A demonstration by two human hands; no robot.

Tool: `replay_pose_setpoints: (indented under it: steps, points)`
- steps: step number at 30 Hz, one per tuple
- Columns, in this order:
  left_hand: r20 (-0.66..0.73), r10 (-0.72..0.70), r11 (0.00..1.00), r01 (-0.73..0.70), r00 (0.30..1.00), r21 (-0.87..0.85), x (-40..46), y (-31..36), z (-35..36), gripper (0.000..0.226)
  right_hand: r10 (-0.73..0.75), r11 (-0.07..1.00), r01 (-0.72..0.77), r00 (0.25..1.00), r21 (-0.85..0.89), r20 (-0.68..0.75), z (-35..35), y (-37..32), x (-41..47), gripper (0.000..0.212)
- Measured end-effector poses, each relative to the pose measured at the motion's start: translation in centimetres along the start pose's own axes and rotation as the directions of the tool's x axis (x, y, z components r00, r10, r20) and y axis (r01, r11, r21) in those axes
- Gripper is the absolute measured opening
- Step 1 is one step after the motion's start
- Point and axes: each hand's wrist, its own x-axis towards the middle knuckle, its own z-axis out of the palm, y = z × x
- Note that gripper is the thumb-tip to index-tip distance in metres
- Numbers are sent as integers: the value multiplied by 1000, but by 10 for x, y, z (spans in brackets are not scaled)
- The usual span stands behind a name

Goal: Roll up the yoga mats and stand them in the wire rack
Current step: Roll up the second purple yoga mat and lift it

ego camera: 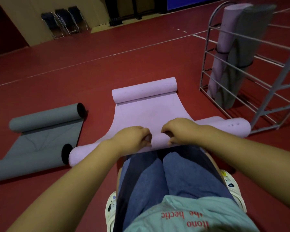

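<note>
Lilac mat (149, 113) lies on the red floor (74, 77) at twelve o'clock from the knees, its near roll gripped by curled left hand (134, 138) and right hand (179, 129), rack (251, 84) at two o'clock

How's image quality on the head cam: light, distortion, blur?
Head view: dim, corners vignetted dark. Wide-angle bend bows the rack bars and floor lines. Both hands on the purple mat are reasonably sharp, no motion blur. Chairs at the far wall are murky. No glare.
</note>
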Motion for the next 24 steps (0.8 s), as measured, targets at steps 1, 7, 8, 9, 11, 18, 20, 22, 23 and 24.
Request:
replay_pose_setpoints:
  steps: [1, 7, 8, 9, 11, 18, 20, 22, 23, 24]
  points:
    - [-35, 28, 997, -26, 999, 66, 0, 0, 2, 35, 0, 1000, 0, 1000, 6, 27, -3, 0, 2, 35]
    - [-52, -14, 994, 20, 999, 109, 8, 1, 4, 39, -18, 1000, 16, 991, 14, 132, -13, 4, 11, 38]
    - [-39, -10, 996, 13, 999, 90, 10, 0, 2, 37, -29, 999, 26, 990, 23, 139, -13, 4, 12, 31]
    - [-19, -9, 997, 10, 1000, 74, 13, -2, -1, 36, -25, 1000, 27, 987, -8, 160, -12, 5, 14, 17]
    - [24, -10, 998, 8, 1000, 63, 17, -4, -4, 34, -36, 998, 43, 984, -41, 176, -12, 4, 15, 16]
    - [36, -87, 995, 89, 996, -54, 24, -11, -8, 39, -32, 993, 43, 995, -108, 99, 0, 4, 16, 60]
    - [9, -89, 995, 89, 996, -33, 21, -10, -5, 36, -3, 991, 10, 999, -133, 54, 9, 2, 19, 63]
    - [-38, -59, 994, 62, 998, 87, 17, -3, 3, 33, 17, 991, -13, 1000, -132, 24, 12, 1, 22, 61]
    - [-55, -40, 987, 48, 998, 150, 14, 0, 7, 33, 20, 993, -18, 1000, -120, 15, 12, 1, 23, 59]
    - [-64, -29, 980, 41, 998, 194, 12, 3, 12, 36, 18, 994, -17, 1000, -111, 11, 11, 2, 24, 58]
